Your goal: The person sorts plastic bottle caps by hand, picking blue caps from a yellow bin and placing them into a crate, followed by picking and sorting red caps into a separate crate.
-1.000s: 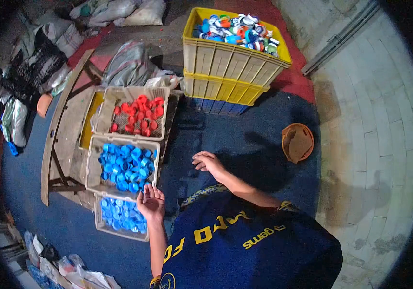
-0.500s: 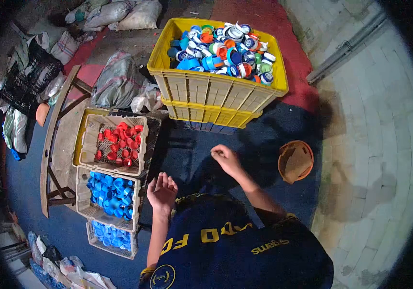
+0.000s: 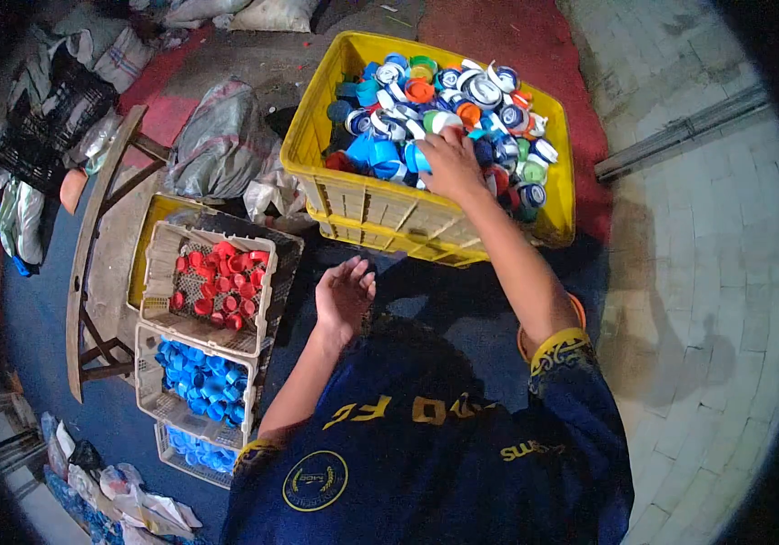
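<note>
My right hand (image 3: pixel 455 167) reaches over the near rim of a large yellow crate (image 3: pixel 330 65). Its fingers are apart and rest among mixed plastic bottle caps (image 3: pixel 419 89) in blue, white, orange and green. The fingertips are partly lost among the caps, and I see no cap clearly gripped. My left hand (image 3: pixel 344 298) hovers below the crate's front, palm turned up, fingers loosely bent and nothing visible in it. To its left, red caps (image 3: pixel 226 283) lie in a pale slotted basket (image 3: pixel 164 313).
Blue caps (image 3: pixel 198 377) fill a second basket, and lighter blue caps (image 3: pixel 194 447) a third nearer me. A wooden bench frame (image 3: pixel 79 282) stands left of them. Stuffed sacks (image 3: pixel 217 145) lie behind. An orange bucket (image 3: pixel 578 309) is partly behind my right arm, near the wall (image 3: pixel 689 272).
My right hand has moved forward from the space before the yellow crate onto the caps inside. My left hand has shifted up and right, its fingers more curled. The view has moved slightly.
</note>
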### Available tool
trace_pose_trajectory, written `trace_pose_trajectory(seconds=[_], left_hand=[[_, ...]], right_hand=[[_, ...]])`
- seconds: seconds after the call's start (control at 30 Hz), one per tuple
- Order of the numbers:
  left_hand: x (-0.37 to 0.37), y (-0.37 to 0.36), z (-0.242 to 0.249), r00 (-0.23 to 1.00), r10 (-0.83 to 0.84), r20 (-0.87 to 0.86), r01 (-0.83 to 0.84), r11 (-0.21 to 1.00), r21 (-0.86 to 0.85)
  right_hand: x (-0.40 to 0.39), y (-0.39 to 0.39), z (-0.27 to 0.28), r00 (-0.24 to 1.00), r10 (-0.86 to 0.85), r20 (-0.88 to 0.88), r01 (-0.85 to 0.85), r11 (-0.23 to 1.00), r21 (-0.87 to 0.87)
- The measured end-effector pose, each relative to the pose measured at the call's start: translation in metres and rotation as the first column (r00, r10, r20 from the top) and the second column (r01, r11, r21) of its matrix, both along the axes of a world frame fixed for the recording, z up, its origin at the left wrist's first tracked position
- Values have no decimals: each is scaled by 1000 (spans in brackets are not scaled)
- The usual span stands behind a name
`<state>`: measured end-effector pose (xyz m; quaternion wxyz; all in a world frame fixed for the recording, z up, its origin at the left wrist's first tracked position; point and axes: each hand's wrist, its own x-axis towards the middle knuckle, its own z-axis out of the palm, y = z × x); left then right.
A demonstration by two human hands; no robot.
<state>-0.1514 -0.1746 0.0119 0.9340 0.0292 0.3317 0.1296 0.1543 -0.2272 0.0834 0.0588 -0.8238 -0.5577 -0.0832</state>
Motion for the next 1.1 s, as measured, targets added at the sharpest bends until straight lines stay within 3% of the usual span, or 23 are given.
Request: trace_pose_trajectory(seconds=[0.07,0.2,0.33,0.47,0.5,0.6,0.63,0.7,0.77,0.87,1.0,1.1], left_hand=[[28,15,12,1000,-25,-2,25,997,68],[62,36,19,1000,5,31,-9,986,164],[79,47,43,998,57,-5,-54,968,246],[98,48,54,993,118,-14,-104,922,372],[105,46,56,990,139,16,-134,907,398],[130,39,66,989,130,66,-145,860,489],[138,39,67,993,89,77,-116,849,516],[155,33,74,996,47,72,-78,850,520],[167,32,77,995,-26,101,-33,844,535],[184,25,88,985,-113,-129,170,735,656],[202,12,78,985,-170,-37,145,680,719],[207,4,107,961,-219,167,107,856,506]], right_hand=[[15,4,0,1000,-7,-11,5,992,-126],[25,6,-4,993,-76,-89,60,983,-172],[28,-19,-5,985,20,-169,6,989,150],[36,-48,2,919,22,-394,117,938,327],[34,-53,8,832,-2,-555,230,911,342],[33,-65,10,577,151,-802,429,780,456],[39,-73,0,547,129,-827,448,790,419],[41,-84,3,351,150,-924,559,758,336],[40,-80,1,204,364,-909,630,661,407],[45,-80,0,-29,471,-881,741,602,298],[50,-78,12,-173,623,-763,719,609,335],[35,-78,28,65,497,-865,503,733,458]])
